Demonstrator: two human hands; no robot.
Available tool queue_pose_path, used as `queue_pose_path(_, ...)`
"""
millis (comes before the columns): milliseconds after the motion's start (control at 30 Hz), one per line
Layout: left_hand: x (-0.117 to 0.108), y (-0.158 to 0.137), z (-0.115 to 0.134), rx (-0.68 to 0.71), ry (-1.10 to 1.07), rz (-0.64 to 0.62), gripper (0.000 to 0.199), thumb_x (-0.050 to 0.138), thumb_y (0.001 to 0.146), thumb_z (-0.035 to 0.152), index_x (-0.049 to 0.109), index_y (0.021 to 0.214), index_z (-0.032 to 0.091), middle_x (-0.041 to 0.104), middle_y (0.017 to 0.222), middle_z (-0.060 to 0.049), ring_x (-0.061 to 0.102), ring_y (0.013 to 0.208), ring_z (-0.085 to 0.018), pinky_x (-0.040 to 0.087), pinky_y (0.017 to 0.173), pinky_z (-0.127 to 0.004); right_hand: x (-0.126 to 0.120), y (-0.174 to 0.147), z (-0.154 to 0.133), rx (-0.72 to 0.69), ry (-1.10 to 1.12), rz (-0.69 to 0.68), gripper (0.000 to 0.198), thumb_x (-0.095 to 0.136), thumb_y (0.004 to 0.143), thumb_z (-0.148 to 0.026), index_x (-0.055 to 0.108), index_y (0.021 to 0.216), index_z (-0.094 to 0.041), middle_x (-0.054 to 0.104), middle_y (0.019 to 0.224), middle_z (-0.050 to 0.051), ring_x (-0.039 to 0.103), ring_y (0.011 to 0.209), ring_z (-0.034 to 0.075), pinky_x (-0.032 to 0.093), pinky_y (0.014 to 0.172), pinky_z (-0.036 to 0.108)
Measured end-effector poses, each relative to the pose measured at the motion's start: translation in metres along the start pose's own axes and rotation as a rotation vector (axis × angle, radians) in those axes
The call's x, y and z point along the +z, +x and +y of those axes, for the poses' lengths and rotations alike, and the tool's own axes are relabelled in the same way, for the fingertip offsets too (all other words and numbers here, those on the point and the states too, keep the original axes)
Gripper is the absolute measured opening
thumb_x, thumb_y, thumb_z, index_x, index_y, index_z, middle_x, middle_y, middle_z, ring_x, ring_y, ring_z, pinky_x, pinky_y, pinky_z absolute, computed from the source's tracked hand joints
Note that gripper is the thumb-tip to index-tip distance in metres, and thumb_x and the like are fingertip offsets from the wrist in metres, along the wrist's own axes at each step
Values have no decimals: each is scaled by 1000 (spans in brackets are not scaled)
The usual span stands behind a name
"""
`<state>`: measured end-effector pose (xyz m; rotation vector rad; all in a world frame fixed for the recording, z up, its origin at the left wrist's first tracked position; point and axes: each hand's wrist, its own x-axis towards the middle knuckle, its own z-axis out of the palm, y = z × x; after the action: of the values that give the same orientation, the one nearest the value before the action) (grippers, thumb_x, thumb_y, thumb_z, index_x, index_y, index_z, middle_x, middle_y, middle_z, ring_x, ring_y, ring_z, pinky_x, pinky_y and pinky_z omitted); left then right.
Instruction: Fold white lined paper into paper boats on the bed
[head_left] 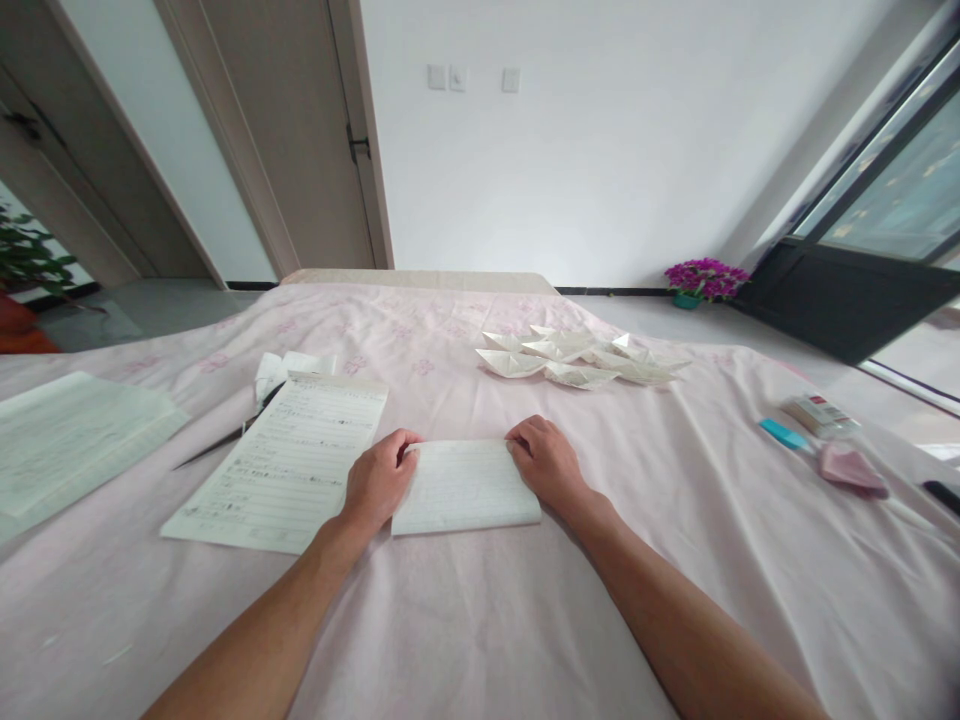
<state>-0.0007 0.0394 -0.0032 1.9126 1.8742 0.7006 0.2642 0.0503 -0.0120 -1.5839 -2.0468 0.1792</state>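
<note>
A folded sheet of lined paper [466, 490] lies on the pink cloth in front of me, its fold edge toward me. My left hand [381, 480] pinches its far left corner between thumb and fingers. At the far right corner, my right hand [546, 462] grips the same sheet with curled fingers. Just left of my left hand rests a lined sheet with handwriting [292, 460]. Beyond my hands stands a cluster of several folded paper boats [577, 358].
Scissors [217, 446] and a crumpled white item [289, 368] lie partly under the written sheet. More paper [82, 440] is at far left. On the right are a blue object [783, 433], a small package [821, 415] and a pink cloth piece [853, 470].
</note>
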Motion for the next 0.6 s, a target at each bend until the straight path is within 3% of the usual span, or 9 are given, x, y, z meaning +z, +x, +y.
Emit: queue_pose_path(600, -1, 0, 1, 3, 3, -3, 21, 48, 86, 30, 65, 98, 28, 72, 91, 2, 64, 82, -16, 42, 71, -24, 1, -1, 1, -5, -2, 14, 13, 55, 87, -17, 67, 84, -20, 62, 92, 5, 55, 85, 17, 39, 80, 28)
